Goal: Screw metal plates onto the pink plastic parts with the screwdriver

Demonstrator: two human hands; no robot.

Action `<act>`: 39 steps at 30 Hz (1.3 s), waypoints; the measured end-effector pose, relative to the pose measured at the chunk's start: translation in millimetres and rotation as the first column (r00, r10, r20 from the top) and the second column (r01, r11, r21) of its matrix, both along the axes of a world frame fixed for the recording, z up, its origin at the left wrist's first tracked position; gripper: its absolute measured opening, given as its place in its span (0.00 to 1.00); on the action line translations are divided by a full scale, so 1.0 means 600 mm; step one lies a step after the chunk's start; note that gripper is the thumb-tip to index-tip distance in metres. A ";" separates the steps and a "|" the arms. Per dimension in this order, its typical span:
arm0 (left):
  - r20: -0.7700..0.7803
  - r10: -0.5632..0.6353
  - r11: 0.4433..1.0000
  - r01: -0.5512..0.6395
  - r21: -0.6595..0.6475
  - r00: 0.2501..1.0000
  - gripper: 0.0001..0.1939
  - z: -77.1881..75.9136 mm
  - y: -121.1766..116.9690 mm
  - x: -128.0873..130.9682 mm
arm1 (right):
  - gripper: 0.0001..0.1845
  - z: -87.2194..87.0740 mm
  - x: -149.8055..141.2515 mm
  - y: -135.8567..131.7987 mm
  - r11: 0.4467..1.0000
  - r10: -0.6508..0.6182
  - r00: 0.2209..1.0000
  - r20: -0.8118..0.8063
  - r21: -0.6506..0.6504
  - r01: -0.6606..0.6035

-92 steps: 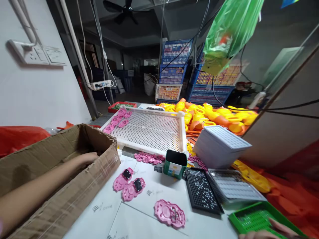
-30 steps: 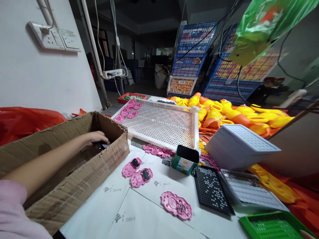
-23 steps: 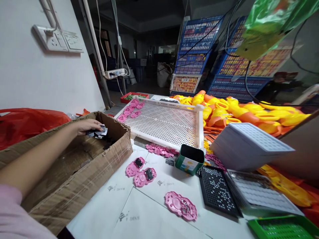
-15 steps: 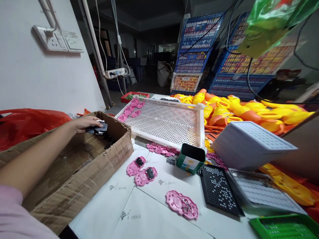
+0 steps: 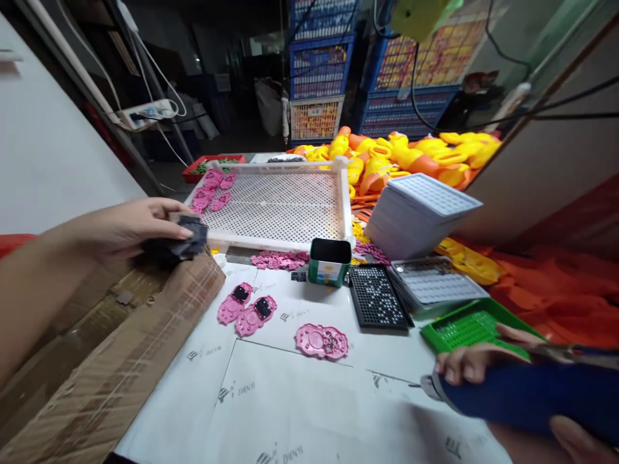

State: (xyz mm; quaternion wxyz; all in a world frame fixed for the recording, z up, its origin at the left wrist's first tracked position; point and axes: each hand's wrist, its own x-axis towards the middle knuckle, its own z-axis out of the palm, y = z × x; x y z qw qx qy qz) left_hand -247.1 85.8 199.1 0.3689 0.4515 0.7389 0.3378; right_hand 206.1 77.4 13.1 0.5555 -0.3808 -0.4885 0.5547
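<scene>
My left hand (image 5: pixel 130 225) is closed on a bunch of small black parts (image 5: pixel 186 232) and holds them above the rim of the cardboard box (image 5: pixel 111 361). My right hand (image 5: pixel 476 361) grips a blue power screwdriver (image 5: pixel 527 396) at the lower right, its tip pointing left over the white paper. On the paper lie two pink plastic pieces with black parts in them (image 5: pixel 244 309) and a third pink piece (image 5: pixel 322 340) nearer the middle.
A white perforated tray (image 5: pixel 275 206) with several pink pieces sits behind. A green tin (image 5: pixel 329 261), a black screw tray (image 5: pixel 374 296), a green tray (image 5: pixel 467 325), stacked white trays (image 5: pixel 420 212) and a heap of yellow and orange toys (image 5: pixel 401 151) fill the right.
My left hand rose out of the box with black parts and moved right over its rim. My right hand came into view holding the blue screwdriver. The view tilted downward.
</scene>
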 end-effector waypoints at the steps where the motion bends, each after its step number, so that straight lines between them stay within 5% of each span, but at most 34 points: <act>1: 0.018 -0.062 0.997 0.062 -0.045 0.998 0.28 -0.010 0.017 0.029 | 0.15 0.004 -0.005 0.001 0.998 -0.058 0.996 -0.064 -0.010 0.058; 7: 0.074 -0.278 0.915 0.287 -0.284 0.958 0.13 -0.130 0.113 0.172 | 0.21 0.030 -0.010 0.028 0.992 0.037 0.987 -0.154 0.126 -0.017; 12: 0.001 -0.249 0.920 0.237 -0.311 0.968 0.07 -0.240 0.137 0.226 | 0.19 0.022 -0.001 0.041 0.983 0.072 0.974 -0.214 0.183 -0.032; 16: -0.010 -0.193 0.947 0.184 -0.264 0.981 0.09 -0.291 0.135 0.241 | 0.22 0.019 0.004 0.045 0.978 0.093 0.969 -0.231 0.206 -0.045; 21: 0.067 -0.125 0.978 0.134 -0.159 0.990 0.10 -0.309 0.133 0.247 | 0.25 0.016 0.007 0.048 0.979 0.107 0.967 -0.233 0.194 -0.062; 31: 0.125 -0.057 0.998 0.061 -0.030 0.991 0.08 -0.300 0.132 0.252 | 0.26 0.019 0.007 0.047 0.990 0.056 0.970 -0.235 0.139 -0.024; 39: 0.067 -0.010 0.999 0.007 0.039 0.998 0.25 -0.302 0.123 0.244 | 0.26 0.022 0.007 0.046 0.991 0.044 0.973 -0.227 0.132 -0.014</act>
